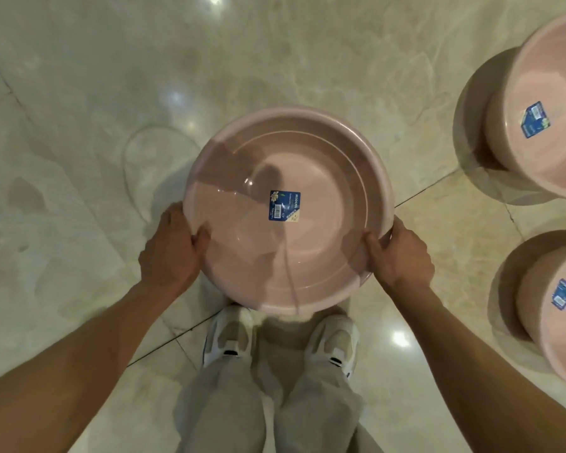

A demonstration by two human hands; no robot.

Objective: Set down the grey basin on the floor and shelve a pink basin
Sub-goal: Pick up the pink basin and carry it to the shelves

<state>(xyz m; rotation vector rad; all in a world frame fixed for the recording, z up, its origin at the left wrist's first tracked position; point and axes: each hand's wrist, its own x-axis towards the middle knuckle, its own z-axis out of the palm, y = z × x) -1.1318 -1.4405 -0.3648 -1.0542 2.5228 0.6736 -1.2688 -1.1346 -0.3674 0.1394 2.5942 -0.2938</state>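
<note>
The left hand (170, 246) gripped the near-left rim of the round pink plastic basin (324, 197), which sat between both hands above the glossy marble floor (79, 109); the right hand (399, 256) clasped its near-right rim.

Both bare forearms reach forward and down from the lower corners of the view, converging slightly. The left hand (170, 246) is curled closed around the left rim of the pink basin (307, 178), knuckles up and outward, thumb hooked over the edge to the inside. The right hand (399, 256) mirrors it on the right rim, thumb inside, fingers wrapped beneath out of sight. Wrists are fairly straight, roughly level with each other.
</note>
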